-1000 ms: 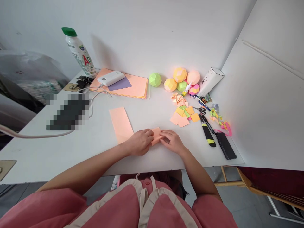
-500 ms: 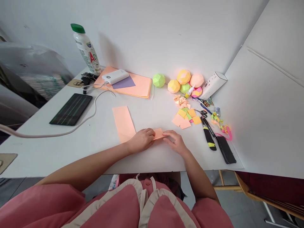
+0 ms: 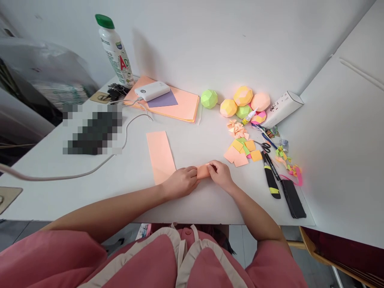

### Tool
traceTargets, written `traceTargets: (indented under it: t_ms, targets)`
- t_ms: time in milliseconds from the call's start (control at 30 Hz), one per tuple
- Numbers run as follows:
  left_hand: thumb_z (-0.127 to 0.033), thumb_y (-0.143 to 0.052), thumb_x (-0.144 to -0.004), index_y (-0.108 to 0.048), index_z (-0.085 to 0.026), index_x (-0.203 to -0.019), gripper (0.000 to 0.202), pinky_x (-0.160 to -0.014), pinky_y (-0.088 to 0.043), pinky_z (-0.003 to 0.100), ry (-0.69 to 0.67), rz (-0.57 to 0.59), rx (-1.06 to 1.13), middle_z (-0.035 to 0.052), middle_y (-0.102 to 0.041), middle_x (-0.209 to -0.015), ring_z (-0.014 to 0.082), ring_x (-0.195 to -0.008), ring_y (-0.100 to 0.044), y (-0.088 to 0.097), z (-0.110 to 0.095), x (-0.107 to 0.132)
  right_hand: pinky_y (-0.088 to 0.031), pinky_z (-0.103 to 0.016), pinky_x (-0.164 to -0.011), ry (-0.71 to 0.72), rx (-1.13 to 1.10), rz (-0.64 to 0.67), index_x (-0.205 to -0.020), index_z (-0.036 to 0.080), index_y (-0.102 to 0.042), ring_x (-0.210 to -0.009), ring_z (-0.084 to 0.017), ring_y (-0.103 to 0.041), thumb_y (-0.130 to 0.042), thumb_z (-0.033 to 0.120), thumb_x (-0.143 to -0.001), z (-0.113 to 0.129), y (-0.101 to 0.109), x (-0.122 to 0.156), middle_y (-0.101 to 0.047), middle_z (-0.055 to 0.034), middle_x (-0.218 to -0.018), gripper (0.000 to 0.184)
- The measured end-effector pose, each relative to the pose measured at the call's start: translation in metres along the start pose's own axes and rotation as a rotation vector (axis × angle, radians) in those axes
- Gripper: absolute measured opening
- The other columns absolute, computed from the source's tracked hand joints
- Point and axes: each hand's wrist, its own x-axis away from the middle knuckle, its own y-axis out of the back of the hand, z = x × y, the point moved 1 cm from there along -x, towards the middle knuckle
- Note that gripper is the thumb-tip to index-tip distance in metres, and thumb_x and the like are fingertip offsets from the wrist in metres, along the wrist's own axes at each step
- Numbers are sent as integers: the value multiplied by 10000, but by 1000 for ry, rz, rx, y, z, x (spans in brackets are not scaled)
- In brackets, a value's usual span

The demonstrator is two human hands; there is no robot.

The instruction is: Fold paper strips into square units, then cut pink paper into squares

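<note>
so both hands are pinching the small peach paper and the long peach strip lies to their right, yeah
Not quite. The left hand and right hand do pinch the small peach paper, but the head view shows the long peach strip lying to their left, not their right.

From my end the white table (image 3: 210, 140) fills most of the frame. Upper left there's a green-capped bottle (image 3: 115, 52), black binder clips (image 3: 117, 91) and a stack of peach sheets (image 3: 183, 106), with a pixelated dark slab (image 3: 93, 134) and a white cable (image 3: 60, 176) at left. Center has a long peach strip (image 3: 160, 156), and a small folded peach piece (image 3: 203, 171) just right of it. The right side's messy: paper balls (image 3: 243, 102), a white box (image 3: 283, 109), coloured squares (image 3: 241, 152), scissors (image 3: 260, 145), a utility knife (image 3: 271, 180) and a black case (image 3: 293, 198).
</note>
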Motion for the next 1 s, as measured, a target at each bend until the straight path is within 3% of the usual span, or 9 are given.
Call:
traceTargets:
  t_ms: [200, 333, 1000]
  targets:
    - [-79, -445, -888, -566, -146, -640, 284, -736, -540, 342, -58, -75, -110, 62, -564, -707, 213, -886, -587, -2, -5, 5, -417, -279, -621, 192, 176, -103, -852, 205, -571, -708, -174, -572, -340, 268, -930, -3, -11, 9, -642, -50, -797, 252]
    - [-36, -459, -869, -561, -134, -629, 279, -716, -549, 333, -103, -123, -157, 61, -569, -701, 216, -885, -591, 6, -8, 6, -421, -271, -609, 290, 165, -141, -886, 197, -550, -697, -162, -567, -340, 235, -947, -4, -12, 14, -641, -41, -781, 222]
    - [-62, -486, -880, -559, -131, -605, 292, -716, -567, 336, -108, -137, -141, 53, -569, -673, 240, -925, -618, 16, -11, 5, -462, -265, -621, 338, 160, -147, -928, 201, -534, -720, -155, -583, -361, 186, -949, 0, -10, 15, -655, -44, -805, 175]
